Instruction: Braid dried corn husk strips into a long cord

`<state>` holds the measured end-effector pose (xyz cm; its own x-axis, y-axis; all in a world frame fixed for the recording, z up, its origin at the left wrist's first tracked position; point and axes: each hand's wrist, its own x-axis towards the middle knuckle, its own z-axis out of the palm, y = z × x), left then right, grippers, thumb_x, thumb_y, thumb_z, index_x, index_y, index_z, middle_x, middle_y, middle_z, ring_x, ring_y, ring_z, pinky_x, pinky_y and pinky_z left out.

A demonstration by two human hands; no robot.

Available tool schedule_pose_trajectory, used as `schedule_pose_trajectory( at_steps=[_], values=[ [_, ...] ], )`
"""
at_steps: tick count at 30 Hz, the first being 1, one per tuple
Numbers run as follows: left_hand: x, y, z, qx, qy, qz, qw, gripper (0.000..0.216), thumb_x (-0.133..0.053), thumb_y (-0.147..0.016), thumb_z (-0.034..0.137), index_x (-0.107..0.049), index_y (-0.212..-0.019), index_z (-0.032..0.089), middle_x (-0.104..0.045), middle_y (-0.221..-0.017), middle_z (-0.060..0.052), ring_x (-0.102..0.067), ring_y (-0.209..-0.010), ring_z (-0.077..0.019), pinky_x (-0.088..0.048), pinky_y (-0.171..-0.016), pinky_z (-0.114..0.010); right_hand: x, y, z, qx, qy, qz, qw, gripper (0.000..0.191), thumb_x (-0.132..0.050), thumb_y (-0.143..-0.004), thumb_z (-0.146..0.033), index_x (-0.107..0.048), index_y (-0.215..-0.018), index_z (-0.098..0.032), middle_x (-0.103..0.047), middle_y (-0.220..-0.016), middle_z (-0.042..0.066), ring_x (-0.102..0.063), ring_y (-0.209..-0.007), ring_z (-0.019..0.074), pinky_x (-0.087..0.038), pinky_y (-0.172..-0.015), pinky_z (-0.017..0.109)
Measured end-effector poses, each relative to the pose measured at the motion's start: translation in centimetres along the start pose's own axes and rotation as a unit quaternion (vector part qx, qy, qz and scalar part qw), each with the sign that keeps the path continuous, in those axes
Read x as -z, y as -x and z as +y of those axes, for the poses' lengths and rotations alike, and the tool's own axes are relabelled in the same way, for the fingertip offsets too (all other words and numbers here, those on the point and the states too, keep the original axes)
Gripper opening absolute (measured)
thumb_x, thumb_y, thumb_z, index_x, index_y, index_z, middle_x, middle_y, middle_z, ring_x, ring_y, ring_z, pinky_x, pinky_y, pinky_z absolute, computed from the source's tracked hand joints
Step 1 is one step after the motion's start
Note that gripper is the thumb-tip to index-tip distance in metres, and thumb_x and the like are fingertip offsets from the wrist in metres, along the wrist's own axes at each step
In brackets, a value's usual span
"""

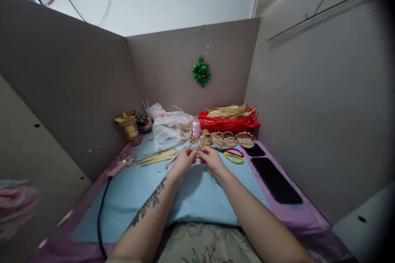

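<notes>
My left hand (186,158) and my right hand (212,160) meet over the blue cloth, fingertips pinched close together. Between them is a small piece of straw strand (198,148), mostly covered by the fingers. Just right of my right hand lie scissors (233,156) with one red and one yellow handle. Pale flat straw strips (158,157) are spread left of my left hand. Behind the hands sit a bundle of twisted straw (205,138), a pink thread spool (196,129) and several small woven straw pieces (229,139) with braided edges.
A red bag (220,125) full of straw strips and a white plastic bag (168,125) stand at the back. At left are a pink glue gun (119,167) with a black cord and a yellow-filled cup (131,128). A black phone (275,180) lies right. Grey panels (185,59) enclose the table.
</notes>
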<state>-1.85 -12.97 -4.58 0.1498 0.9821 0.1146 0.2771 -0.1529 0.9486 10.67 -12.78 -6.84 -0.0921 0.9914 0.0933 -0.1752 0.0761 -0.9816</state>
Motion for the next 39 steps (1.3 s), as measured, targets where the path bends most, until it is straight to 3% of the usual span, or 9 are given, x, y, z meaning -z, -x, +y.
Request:
schedule_pose_trajectory(
  at_steps=[9, 13, 19, 22, 25, 30, 32, 36, 39],
  values=[
    [0.4, 0.0, 0.0, -0.078, -0.18, 0.013, 0.98, 0.015, -0.046, -0.074, 0.02, -0.059, -0.068, 0.014, -0.059, -0.061, -0.001, -0.051, -0.058, -0.0122, -0.037, -0.056, -0.023, 0.6, -0.4, 0.6, 0.06, 0.111, 0.036, 0.991, 0.023, -0.055, -0.069, -0.037, -0.045, -0.058, -0.019, -0.043, -0.046, -0.006, -0.04, -0.044, 0.0095, -0.03, -0.045, 0.022],
    [1.2, 0.0, 0.3, -0.084, -0.182, 0.01, 0.98, 0.022, -0.049, -0.072, 0.018, -0.064, -0.087, 0.013, -0.059, -0.064, 0.0, -0.05, -0.061, -0.0125, -0.037, -0.06, -0.023, 0.6, -0.3, 0.6, 0.09, 0.221, 0.04, 0.97, 0.019, -0.046, -0.074, -0.033, -0.044, -0.061, -0.02, -0.048, -0.052, -0.003, -0.045, -0.05, 0.0126, -0.033, -0.051, 0.024],
    [0.7, 0.2, 0.3, -0.036, -0.081, -0.026, 0.996, 0.021, -0.049, -0.074, 0.024, -0.065, -0.07, 0.011, -0.054, -0.054, 0.001, -0.045, -0.051, -0.0103, -0.035, -0.053, -0.022, -0.1, 0.1, 0.5, 0.147, 0.344, 0.147, 0.916, 0.01, -0.044, -0.073, -0.025, -0.048, -0.065, -0.021, -0.056, -0.062, 0.002, -0.051, -0.061, 0.0167, -0.035, -0.058, 0.027],
    [-0.5, 0.8, 0.4, -0.065, -0.096, -0.005, 0.993, 0.02, -0.047, -0.074, 0.02, -0.065, -0.071, 0.012, -0.06, -0.062, -0.001, -0.051, -0.058, -0.0123, -0.038, -0.058, -0.023, 0.0, -0.1, 1.0, 0.104, 0.27, 0.159, 0.944, 0.012, -0.047, -0.072, -0.028, -0.05, -0.064, -0.02, -0.056, -0.058, 0.001, -0.052, -0.057, 0.0158, -0.037, -0.055, 0.026],
    [-1.4, 1.5, 0.8, -0.122, -0.211, -0.018, 0.97, 0.024, -0.043, -0.075, 0.012, -0.066, -0.071, 0.013, -0.063, -0.068, -0.004, -0.053, -0.065, -0.0146, -0.038, -0.063, -0.024, 0.4, -0.5, 1.5, 0.058, 0.155, 0.154, 0.974, 0.017, -0.05, -0.069, -0.032, -0.05, -0.058, -0.019, -0.053, -0.052, -0.001, -0.049, -0.051, 0.0139, -0.035, -0.049, 0.024],
    [-1.1, 1.7, 1.5, -0.163, -0.341, -0.07, 0.923, 0.025, -0.045, -0.069, 0.003, -0.067, -0.073, 0.014, -0.062, -0.073, -0.007, -0.053, -0.069, -0.0164, -0.04, -0.065, -0.025, 0.4, -1.0, 1.8, 0.035, 0.011, 0.15, 0.988, 0.022, -0.056, -0.063, -0.036, -0.044, -0.054, -0.02, -0.044, -0.046, -0.005, -0.039, -0.044, 0.0096, -0.029, -0.044, 0.023],
    [-0.6, 1.3, 1.4, -0.156, -0.309, -0.059, 0.936, 0.025, -0.047, -0.071, 0.005, -0.068, -0.077, 0.015, -0.064, -0.076, -0.007, -0.056, -0.074, -0.0173, -0.042, -0.071, -0.027, 0.2, -1.2, 1.8, 0.021, -0.03, 0.143, 0.989, 0.023, -0.056, -0.062, -0.038, -0.042, -0.056, -0.021, -0.041, -0.046, -0.006, -0.037, -0.043, 0.0086, -0.028, -0.043, 0.022],
    [-0.2, 0.4, 0.9, -0.122, -0.22, 0.035, 0.967, 0.025, -0.053, -0.075, 0.019, -0.068, -0.094, 0.015, -0.068, -0.094, -0.008, -0.059, -0.088, -0.0198, -0.043, -0.083, -0.031, -0.4, -1.3, 1.6, 0.007, -0.059, 0.114, 0.992, 0.024, -0.057, -0.06, -0.04, -0.043, -0.062, -0.021, -0.041, -0.049, -0.007, -0.037, -0.043, 0.0078, -0.031, -0.045, 0.022],
    [-0.5, 0.2, 0.5, -0.13, -0.194, 0.002, 0.972, 0.021, -0.053, -0.076, 0.023, -0.069, -0.087, 0.015, -0.069, -0.084, -0.005, -0.06, -0.077, -0.0172, -0.044, -0.074, -0.027, -0.4, -1.0, 1.4, 0.017, -0.082, 0.068, 0.994, 0.024, -0.059, -0.059, -0.038, -0.043, -0.061, -0.02, -0.042, -0.052, -0.007, -0.039, -0.046, 0.0075, -0.033, -0.047, 0.022]
  ],
)
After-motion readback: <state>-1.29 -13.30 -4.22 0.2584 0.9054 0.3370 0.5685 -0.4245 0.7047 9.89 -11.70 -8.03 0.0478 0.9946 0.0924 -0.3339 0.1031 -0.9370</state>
